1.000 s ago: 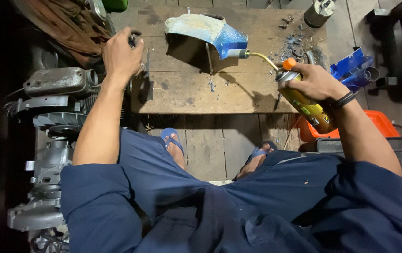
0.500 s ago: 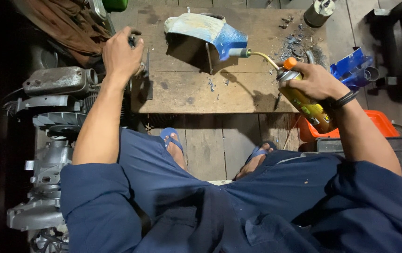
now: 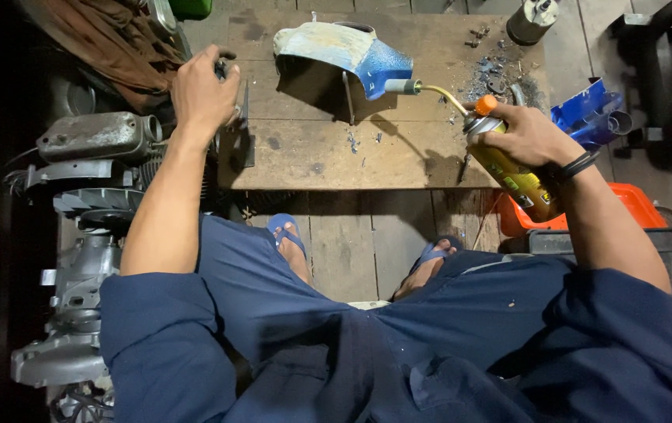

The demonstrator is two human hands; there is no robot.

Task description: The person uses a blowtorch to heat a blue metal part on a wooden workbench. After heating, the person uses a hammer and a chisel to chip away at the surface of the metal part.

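Two hands work over the wooden surface point(image 3: 336, 157). The right hand point(image 3: 528, 137) is clamped on a yellow gas torch can point(image 3: 516, 176), nozzle near the blue metal part point(image 3: 347, 51) far centre. The left hand point(image 3: 202, 94) grips a small dark tool point(image 3: 222, 69) at the far left edge.

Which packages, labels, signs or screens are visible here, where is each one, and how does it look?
Gas can: in the right hand, over the wooden board's right edge; a yellow cylinder with an orange cap and a printed label with dark and green patches.
Small can: top right on the board; a dark grey cylinder, its label unclear.
No signs or screens.
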